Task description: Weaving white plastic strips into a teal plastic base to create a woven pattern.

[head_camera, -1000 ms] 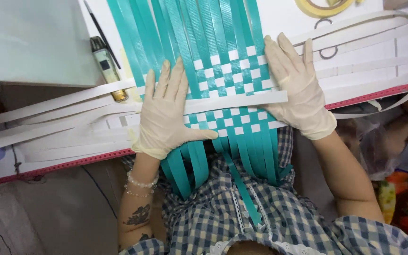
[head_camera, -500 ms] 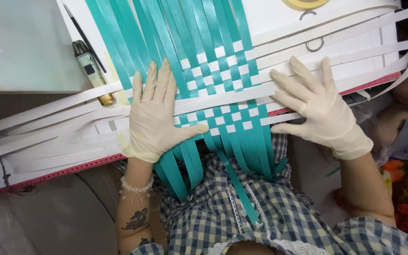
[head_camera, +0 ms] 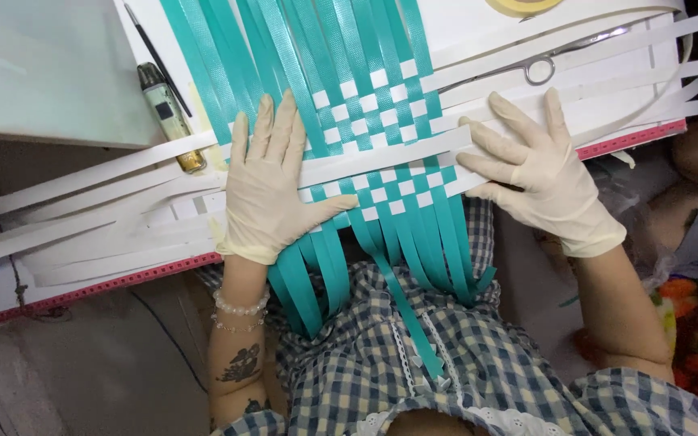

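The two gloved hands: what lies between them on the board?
Between the left hand and the right hand, the head view shows a checkered weave of teal strips and white strips.

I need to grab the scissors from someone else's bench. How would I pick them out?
Start at the white board under the teal-and-white woven strips. Beyond the right hand, the scissors lie on the white strips: the only metal thing there, with round finger loops.

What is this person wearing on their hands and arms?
Both the left hand and the right hand wear thin cream disposable gloves, ending at the wrists. The left wrist carries two pale bead bracelets, with dark tattoos below on the forearm. The forearms are unsleeved.
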